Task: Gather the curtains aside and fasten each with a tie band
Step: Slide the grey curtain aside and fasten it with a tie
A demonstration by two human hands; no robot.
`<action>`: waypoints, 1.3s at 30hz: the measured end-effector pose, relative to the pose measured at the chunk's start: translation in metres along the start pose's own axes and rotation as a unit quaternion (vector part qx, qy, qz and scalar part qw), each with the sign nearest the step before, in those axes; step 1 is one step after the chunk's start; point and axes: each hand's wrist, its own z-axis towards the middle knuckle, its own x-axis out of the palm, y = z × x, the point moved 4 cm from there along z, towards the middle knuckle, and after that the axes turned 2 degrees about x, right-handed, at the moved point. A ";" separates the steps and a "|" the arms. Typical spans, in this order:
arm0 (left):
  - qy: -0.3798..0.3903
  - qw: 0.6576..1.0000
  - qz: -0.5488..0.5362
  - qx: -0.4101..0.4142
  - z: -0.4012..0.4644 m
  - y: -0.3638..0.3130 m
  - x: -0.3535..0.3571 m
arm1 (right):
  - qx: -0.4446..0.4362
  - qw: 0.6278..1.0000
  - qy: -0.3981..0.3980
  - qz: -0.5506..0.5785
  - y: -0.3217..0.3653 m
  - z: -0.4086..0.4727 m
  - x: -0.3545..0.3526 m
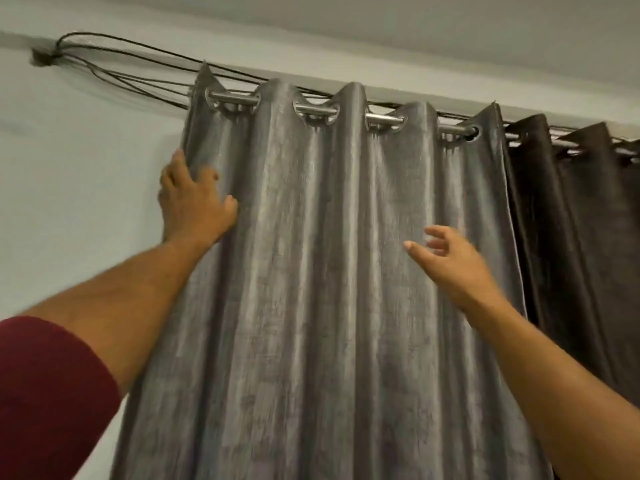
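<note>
Reaching up, I have my left hand [194,199] on the outer left edge of the grey curtain [322,254], just below the first eyelet. The fingers curl round that edge while the thumb presses the front face, so the hem is pinched rather than merely touched. This anchors the panel's free side, the side toward which I judge the folds are to be stacked.

My right hand [450,265] hangs open in front of the panel's right half, fingers spread and slightly curled, holding nothing; whether the fingertips brush the cloth I cannot tell. It is placed there to catch the pleats near the right hem and push them leftward along the rod [384,118].

The grey curtain hangs fully spread on its eyelets, in regular vertical folds. A darker curtain [568,209] hangs just beside it on the right, on the same rod. No tie band is visible.

Judgement: gathering is just starting; fastening is not yet possible. The eyelets may bind on the rod if I pull low instead of high.
</note>
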 end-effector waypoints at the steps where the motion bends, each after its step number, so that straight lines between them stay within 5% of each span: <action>1: 0.013 1.000 -0.006 -0.015 0.009 0.006 0.006 | 0.012 1.000 0.004 -0.005 0.000 0.009 0.007; 9: 0.033 0.993 -0.009 -0.116 0.070 0.015 0.057 | -0.051 0.997 0.050 0.016 0.052 0.098 0.088; 14: 0.032 0.986 0.118 -0.117 0.073 0.016 0.092 | -0.106 0.988 0.019 -0.110 0.060 0.133 0.140; 16: 0.003 0.988 0.081 -0.128 0.078 0.024 0.099 | -0.133 0.978 -0.011 -0.159 0.055 0.144 0.153; 20: 0.013 0.999 0.014 -0.041 0.099 0.009 0.115 | -0.162 0.970 -0.050 -0.174 0.048 0.168 0.163; 24: 0.100 0.994 -0.017 0.045 0.105 -0.047 0.113 | -0.172 0.972 -0.043 -0.152 0.060 0.189 0.164; 28: 0.195 0.965 -0.140 0.110 0.095 -0.117 0.116 | -0.169 0.985 0.019 -0.024 0.093 0.207 0.186; 32: 0.092 0.934 -0.345 -0.012 0.112 -0.124 0.099 | -0.223 0.965 0.037 0.136 0.160 0.217 0.191; 35: 0.120 0.836 -0.533 -0.049 0.106 -0.114 0.092 | -0.254 0.952 0.067 0.154 0.192 0.189 0.191; 36: 0.127 0.839 -0.527 -0.051 0.102 -0.107 0.089 | -0.265 0.950 0.091 0.140 0.189 0.178 0.198; 39: 0.079 0.959 -0.273 -0.020 0.100 -0.079 0.103 | -0.263 0.950 0.170 0.010 0.140 0.155 0.221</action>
